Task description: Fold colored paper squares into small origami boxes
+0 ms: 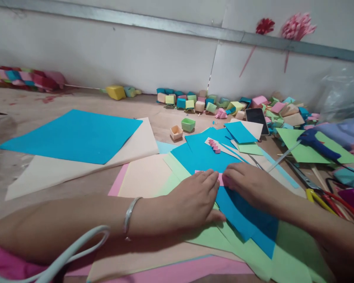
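Note:
My left hand lies palm down on a pile of coloured paper, fingers together, fingertips on a small pink paper piece. My right hand rests opposite it, its fingertips curled onto the same pink piece. Both hands press the piece down on a blue sheet that lies over light green sheets. A silver bangle circles my left wrist. Most of the pink piece is hidden under my fingers.
A large blue sheet lies on a cream sheet at the left. Folded paper boxes line the wall. A phone, scissors, a blue glue gun and a small pink folded strip lie at the right.

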`<state>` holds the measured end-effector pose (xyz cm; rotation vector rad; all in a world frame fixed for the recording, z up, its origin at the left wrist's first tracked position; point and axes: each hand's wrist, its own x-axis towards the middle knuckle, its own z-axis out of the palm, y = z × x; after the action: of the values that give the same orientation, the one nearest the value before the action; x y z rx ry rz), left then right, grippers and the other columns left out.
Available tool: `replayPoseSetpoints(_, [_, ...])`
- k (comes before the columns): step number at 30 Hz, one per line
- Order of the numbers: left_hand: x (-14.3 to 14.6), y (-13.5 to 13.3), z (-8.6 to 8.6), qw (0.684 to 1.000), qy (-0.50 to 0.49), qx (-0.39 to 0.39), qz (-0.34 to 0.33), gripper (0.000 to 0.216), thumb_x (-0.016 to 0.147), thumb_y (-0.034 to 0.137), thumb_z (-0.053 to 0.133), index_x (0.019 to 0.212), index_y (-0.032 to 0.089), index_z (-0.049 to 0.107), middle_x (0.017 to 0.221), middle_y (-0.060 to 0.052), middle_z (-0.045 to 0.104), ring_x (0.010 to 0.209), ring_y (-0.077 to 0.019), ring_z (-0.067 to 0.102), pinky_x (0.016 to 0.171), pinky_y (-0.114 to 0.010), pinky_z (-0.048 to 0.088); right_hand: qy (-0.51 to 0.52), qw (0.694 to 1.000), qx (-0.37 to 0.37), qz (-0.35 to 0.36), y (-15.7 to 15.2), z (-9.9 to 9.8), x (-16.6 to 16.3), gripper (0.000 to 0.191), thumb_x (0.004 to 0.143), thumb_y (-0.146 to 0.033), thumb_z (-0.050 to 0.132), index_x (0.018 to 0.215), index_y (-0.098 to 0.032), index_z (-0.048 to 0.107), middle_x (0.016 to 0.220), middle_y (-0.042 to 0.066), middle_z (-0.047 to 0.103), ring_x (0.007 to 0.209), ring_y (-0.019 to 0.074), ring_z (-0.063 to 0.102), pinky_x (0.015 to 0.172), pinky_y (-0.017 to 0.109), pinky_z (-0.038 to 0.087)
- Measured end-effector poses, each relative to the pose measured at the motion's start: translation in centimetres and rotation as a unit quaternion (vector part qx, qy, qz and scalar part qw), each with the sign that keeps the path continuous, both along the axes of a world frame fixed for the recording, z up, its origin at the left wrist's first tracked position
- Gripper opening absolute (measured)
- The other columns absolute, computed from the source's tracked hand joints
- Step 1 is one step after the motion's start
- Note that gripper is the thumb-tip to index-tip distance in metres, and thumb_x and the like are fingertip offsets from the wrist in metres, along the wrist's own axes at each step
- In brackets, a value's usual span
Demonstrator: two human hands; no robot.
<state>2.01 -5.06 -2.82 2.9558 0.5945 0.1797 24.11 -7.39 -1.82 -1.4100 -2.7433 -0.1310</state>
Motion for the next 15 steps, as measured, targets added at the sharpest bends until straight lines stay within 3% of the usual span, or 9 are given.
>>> replayPoseSetpoints(3, [0.1, 2.1, -0.1, 0.996, -0.082, -0.010, 0.041, 0.033, 0.097, 0.033, 0.039, 0.115, 0.011, 0.057, 0.121, -0.016, 0.061, 0.112, -0.0251, 0.055, 0.091, -0.039, 0.045, 0.003, 0.993, -0.099, -0.065, 1.9, 1.7, -0.7, 0.007, 0.086, -0.020, 0.057, 0.090, -0.018, 0.063, 0.080, 0.004, 0.063, 0.073, 0.0176, 0.056, 0.058, 0.025, 0.033])
replayPoseSetpoints(6, [-0.1, 4.5, 0.0, 0.984, -0.123, -0.008, 0.127, 0.035, 0.086, 0.035, 0.059, 0.113, 0.013, 0.059, 0.106, -0.012, 0.065, 0.098, -0.0271, 0.058, 0.080, -0.039, 0.046, 0.043, 0.987, -0.126, -0.091, 3.8, 2.3, -1.2, 0.009, 0.080, -0.014, 0.060, 0.086, -0.020, 0.063, 0.071, 0.000, 0.062, 0.063, 0.0141, 0.053, 0.052, 0.023, 0.029])
replayPoseSetpoints(9, [-0.6, 6.0, 0.2, 0.964, -0.172, -0.082, 0.188, 0.013, 0.080, 0.026, 0.065, 0.089, 0.017, 0.069, 0.083, -0.004, 0.068, 0.079, -0.0203, 0.059, 0.066, -0.030, 0.044, 0.133, 0.990, 0.021, -0.036, 4.9, 1.1, -1.0, 0.009, 0.085, -0.015, 0.057, 0.077, -0.018, 0.062, 0.076, 0.003, 0.062, 0.071, 0.0150, 0.055, 0.060, 0.024, 0.035])
replayPoseSetpoints(12, [-0.9, 6.8, 0.2, 0.934, -0.277, -0.130, 0.182, 0.013, 0.076, 0.010, 0.061, 0.079, 0.017, 0.070, 0.078, -0.001, 0.068, 0.072, -0.0146, 0.059, 0.063, -0.025, 0.042, 0.167, 0.948, 0.270, -0.005, 5.1, -1.1, -0.2, 0.015, 0.088, -0.015, 0.053, 0.077, -0.018, 0.062, 0.078, 0.005, 0.063, 0.077, 0.0176, 0.055, 0.070, 0.030, 0.037])
replayPoseSetpoints(15, [-0.8, 7.0, 0.0, 0.918, -0.349, -0.120, 0.146, 0.016, 0.073, 0.005, 0.062, 0.081, 0.016, 0.070, 0.080, -0.002, 0.068, 0.072, -0.0134, 0.058, 0.063, -0.024, 0.043, 0.097, 0.934, 0.340, 0.048, 4.6, -2.5, 0.4, 0.012, 0.087, -0.013, 0.055, 0.085, -0.021, 0.063, 0.081, 0.004, 0.066, 0.078, 0.0175, 0.055, 0.074, 0.033, 0.036])
